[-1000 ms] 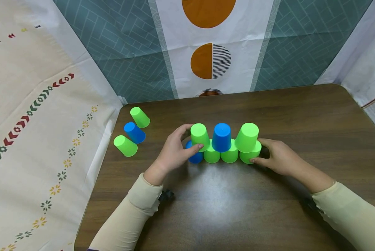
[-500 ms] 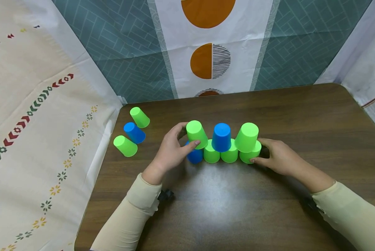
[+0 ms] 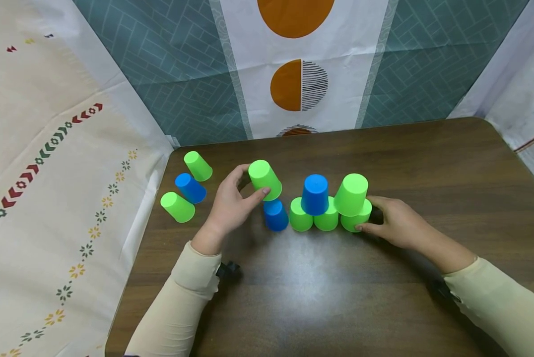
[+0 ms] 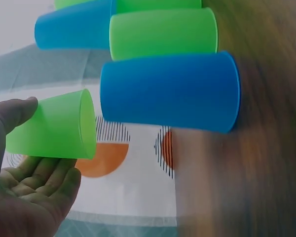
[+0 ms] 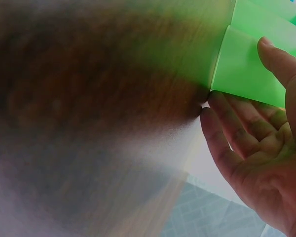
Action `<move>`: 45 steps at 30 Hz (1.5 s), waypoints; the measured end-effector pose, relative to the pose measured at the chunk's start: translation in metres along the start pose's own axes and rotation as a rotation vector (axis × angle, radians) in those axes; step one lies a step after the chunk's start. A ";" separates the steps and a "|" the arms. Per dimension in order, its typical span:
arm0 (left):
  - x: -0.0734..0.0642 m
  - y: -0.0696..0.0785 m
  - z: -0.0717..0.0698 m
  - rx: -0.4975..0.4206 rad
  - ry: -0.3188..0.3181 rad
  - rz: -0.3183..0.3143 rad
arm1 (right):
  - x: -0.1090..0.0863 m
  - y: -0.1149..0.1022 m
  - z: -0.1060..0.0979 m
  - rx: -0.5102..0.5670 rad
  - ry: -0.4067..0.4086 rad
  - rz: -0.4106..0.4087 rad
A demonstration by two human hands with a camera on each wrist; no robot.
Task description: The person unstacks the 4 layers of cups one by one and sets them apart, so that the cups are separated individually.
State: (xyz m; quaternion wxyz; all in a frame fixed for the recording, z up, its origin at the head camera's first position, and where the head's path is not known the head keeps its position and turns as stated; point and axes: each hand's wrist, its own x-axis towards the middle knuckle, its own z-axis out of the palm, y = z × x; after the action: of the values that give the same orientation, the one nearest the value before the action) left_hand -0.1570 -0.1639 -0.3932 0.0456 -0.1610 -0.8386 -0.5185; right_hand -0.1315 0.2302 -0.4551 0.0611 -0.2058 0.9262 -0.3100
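Observation:
My left hand (image 3: pixel 231 203) holds an upside-down green cup (image 3: pixel 265 179) between thumb and fingers, tilted and raised. In the left wrist view, that green cup (image 4: pixel 52 126) is apart from the blue cup (image 4: pixel 167 91) standing on the table. At the right end of the bottom row, my right hand (image 3: pixel 398 223) grips a green cup (image 3: pixel 358 219), thumb in front and fingers behind. An upper green cup (image 3: pixel 352 194) rests on that end. Left of it, an upper blue cup (image 3: pixel 315 194) bridges two lower green cups (image 3: pixel 300 216).
Toward the table's left edge stand a far green cup (image 3: pixel 198 166), a blue cup (image 3: pixel 190 188) and a nearer green cup (image 3: pixel 177 207). The brown table (image 3: pixel 311 297) meets a patterned cloth (image 3: pixel 195 99) at the back and a white cloth (image 3: pixel 48 198) on the left.
My left hand has lifted the green cup off the row's left end and carried it up and left, uncovering the lower blue cup. My right hand has stayed put.

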 end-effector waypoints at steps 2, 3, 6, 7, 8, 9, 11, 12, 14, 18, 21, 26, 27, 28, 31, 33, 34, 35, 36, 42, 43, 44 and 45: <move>0.002 -0.003 -0.004 -0.007 0.017 -0.001 | 0.000 0.000 0.000 0.001 -0.001 0.004; 0.002 -0.005 -0.007 -0.007 0.026 -0.001 | 0.000 0.000 0.000 0.002 -0.001 0.004; 0.005 -0.012 -0.013 -0.006 0.049 -0.004 | 0.000 0.000 0.000 0.003 -0.002 0.005; 0.006 -0.015 -0.015 -0.005 0.057 -0.008 | 0.000 0.000 0.000 0.003 -0.002 0.004; 0.008 -0.017 -0.016 -0.006 0.064 -0.012 | 0.000 0.000 0.000 0.003 -0.002 0.003; 0.009 -0.020 -0.017 -0.006 0.071 -0.016 | 0.000 0.000 0.000 0.003 -0.003 0.003; 0.011 -0.026 -0.020 -0.013 0.082 -0.034 | 0.000 -0.001 0.000 0.003 -0.002 0.003; 0.013 -0.029 -0.020 -0.021 0.085 -0.042 | 0.000 -0.001 0.000 0.002 -0.001 0.004; 0.016 -0.035 -0.022 -0.033 0.092 -0.063 | 0.001 -0.001 0.000 0.002 -0.001 0.004; 0.021 -0.049 -0.024 -0.051 0.111 -0.109 | 0.001 -0.001 0.000 -0.004 -0.001 -0.001; 0.025 -0.058 -0.026 -0.054 0.132 -0.141 | 0.002 -0.001 0.000 -0.007 0.000 -0.004; 0.030 -0.073 -0.029 -0.039 0.159 -0.195 | 0.002 -0.001 0.000 -0.012 0.000 -0.005; 0.031 -0.076 -0.029 -0.036 0.166 -0.205 | 0.002 -0.001 0.000 -0.012 -0.001 -0.005; 0.032 -0.078 -0.029 -0.032 0.172 -0.214 | 0.002 0.000 0.000 -0.011 -0.001 -0.005; 0.034 -0.086 -0.030 -0.025 0.189 -0.235 | 0.001 0.000 0.001 -0.007 0.001 -0.006; 0.037 -0.091 -0.030 -0.013 0.200 -0.249 | 0.001 0.000 0.000 -0.005 0.004 -0.008; 0.038 -0.093 -0.030 -0.004 0.207 -0.257 | 0.001 0.000 0.000 -0.004 0.006 -0.009; 0.039 -0.095 -0.030 0.002 0.212 -0.266 | 0.001 0.000 0.000 -0.005 0.008 -0.011; 0.041 -0.097 -0.030 0.010 0.219 -0.276 | 0.001 0.000 0.000 -0.006 0.010 -0.012; 0.045 -0.104 -0.031 0.074 0.247 -0.341 | 0.001 0.000 0.000 -0.006 0.007 -0.010; 0.046 -0.104 -0.031 0.085 0.249 -0.349 | 0.001 0.000 0.000 -0.007 0.006 -0.008; 0.046 -0.104 -0.031 0.097 0.250 -0.357 | 0.001 0.000 0.000 -0.007 0.006 -0.007; 0.046 -0.104 -0.031 0.103 0.251 -0.363 | 0.001 0.001 0.000 -0.007 0.006 -0.006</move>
State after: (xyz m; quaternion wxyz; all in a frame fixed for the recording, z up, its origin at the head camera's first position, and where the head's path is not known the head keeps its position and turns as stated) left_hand -0.2367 -0.2242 -0.4567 0.0637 0.0606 -0.8669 -0.4907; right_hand -0.1326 0.2300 -0.4557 0.0569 -0.2078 0.9268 -0.3075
